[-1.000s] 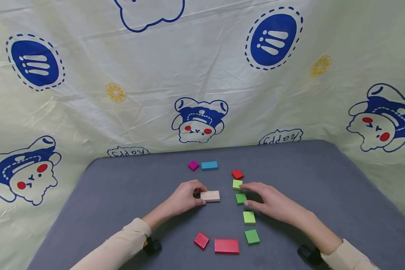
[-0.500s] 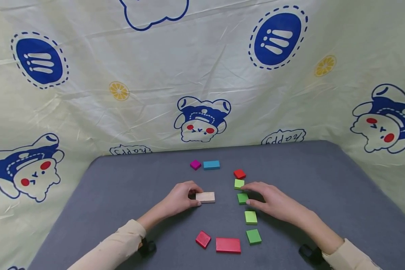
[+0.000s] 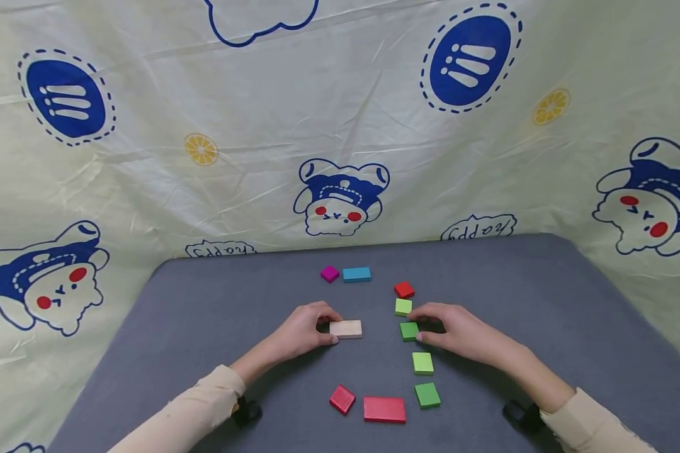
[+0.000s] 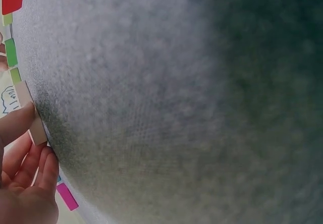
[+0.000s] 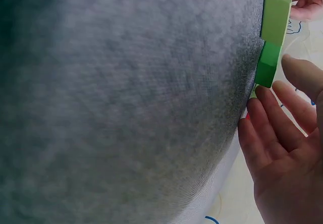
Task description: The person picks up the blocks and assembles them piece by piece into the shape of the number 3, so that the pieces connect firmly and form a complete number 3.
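Note:
My left hand point(image 3: 305, 328) pinches the left end of a pale wooden rectangular block point(image 3: 348, 329), thumb at the near side and fingers at the far side. The left wrist view shows that grip on the wooden block point(image 4: 36, 125) low over the grey cloth. My right hand point(image 3: 461, 328) rests beside a column of small square blocks, fingers relaxed and apart. Its thumb tip is right at a green block point(image 3: 408, 331), its fingertips close to a lime block point(image 3: 403, 306). The right wrist view has the thumb a little off the green block point(image 5: 268, 65).
Behind these lie a red block point(image 3: 404, 289), a magenta block point(image 3: 330, 274) and a blue block point(image 3: 356, 274). Nearer me are another lime block point(image 3: 422, 363), another green block point(image 3: 427, 395), a red rectangular block point(image 3: 384, 409) and a red square block point(image 3: 342, 399). A printed curtain hangs behind the table point(image 3: 204, 296).
My left hand has drawn the wooden block slightly left, away from the column. My right hand stays by the green and lime blocks, its fingers a bit more bent. The head view has shifted slightly.

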Demonstrator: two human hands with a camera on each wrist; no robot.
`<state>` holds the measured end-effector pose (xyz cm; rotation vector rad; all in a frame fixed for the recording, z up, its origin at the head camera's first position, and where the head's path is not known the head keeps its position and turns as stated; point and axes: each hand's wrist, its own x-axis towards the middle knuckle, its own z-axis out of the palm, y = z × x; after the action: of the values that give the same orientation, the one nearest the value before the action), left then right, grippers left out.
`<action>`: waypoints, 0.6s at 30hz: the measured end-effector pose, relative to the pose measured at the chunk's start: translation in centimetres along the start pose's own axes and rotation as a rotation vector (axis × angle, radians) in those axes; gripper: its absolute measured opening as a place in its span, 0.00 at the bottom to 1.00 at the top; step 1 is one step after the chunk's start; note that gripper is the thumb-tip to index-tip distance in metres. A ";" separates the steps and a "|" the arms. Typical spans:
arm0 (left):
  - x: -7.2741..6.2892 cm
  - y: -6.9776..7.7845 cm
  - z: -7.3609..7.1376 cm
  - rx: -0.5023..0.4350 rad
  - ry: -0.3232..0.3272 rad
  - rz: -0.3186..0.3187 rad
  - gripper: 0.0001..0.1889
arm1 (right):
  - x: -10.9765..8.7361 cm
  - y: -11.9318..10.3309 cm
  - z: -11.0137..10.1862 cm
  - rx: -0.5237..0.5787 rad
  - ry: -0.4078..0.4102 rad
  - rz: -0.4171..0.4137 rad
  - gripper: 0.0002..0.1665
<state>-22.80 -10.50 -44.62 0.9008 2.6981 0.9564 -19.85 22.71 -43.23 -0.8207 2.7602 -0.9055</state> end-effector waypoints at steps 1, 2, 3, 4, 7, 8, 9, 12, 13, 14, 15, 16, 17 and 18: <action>0.0 0.0 0.0 0.000 0.000 -0.001 0.14 | 0.1 0.1 0.0 -0.004 -0.003 0.001 0.21; 0.0 0.0 0.0 0.001 0.000 -0.002 0.14 | 0.1 0.1 0.0 -0.008 -0.006 0.002 0.21; 0.0 -0.1 0.0 0.002 0.001 0.000 0.14 | 0.2 0.2 0.0 -0.009 -0.010 0.005 0.21; 0.0 -0.1 0.0 0.002 0.001 0.001 0.14 | 0.2 0.2 0.0 -0.008 -0.013 0.008 0.21; 0.0 -0.2 0.0 -0.003 -0.001 -0.005 0.14 | 0.3 0.3 -0.1 -0.008 -0.018 0.011 0.21; 0.0 -0.2 0.0 -0.003 -0.002 -0.003 0.14 | 0.4 0.4 -0.1 -0.007 -0.019 0.013 0.21; 0.0 -0.3 0.0 -0.004 -0.001 0.000 0.14 | 0.4 0.4 -0.1 -0.007 -0.020 0.013 0.21; -0.1 -0.2 0.0 -0.006 0.001 0.001 0.14 | 0.5 0.5 -0.1 -0.013 -0.021 0.001 0.20; -0.1 -0.2 0.0 -0.006 0.002 0.003 0.14 | 0.5 0.5 -0.1 -0.015 -0.021 0.002 0.20; -0.1 -0.2 -0.1 -0.006 0.002 0.004 0.14 | 0.6 0.5 0.0 -0.015 -0.021 0.007 0.19; -0.1 -0.2 -0.1 -0.006 0.002 0.004 0.14 | 0.6 0.5 0.0 -0.016 -0.022 0.009 0.19; -0.1 -0.1 -0.1 -0.006 0.001 0.001 0.14 | 0.6 0.5 -0.1 -0.017 -0.023 0.006 0.19; -0.1 -0.1 -0.1 -0.007 0.000 0.000 0.14 | 0.7 0.5 -0.1 -0.016 -0.024 0.009 0.19; -0.1 -0.1 -0.1 -0.006 -0.001 -0.001 0.13 | 0.7 0.5 -0.1 -0.016 -0.025 0.018 0.19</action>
<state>-22.80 -10.69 -44.59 0.8991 2.6936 0.9629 -20.70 22.69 -43.40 -0.8033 2.7524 -0.8645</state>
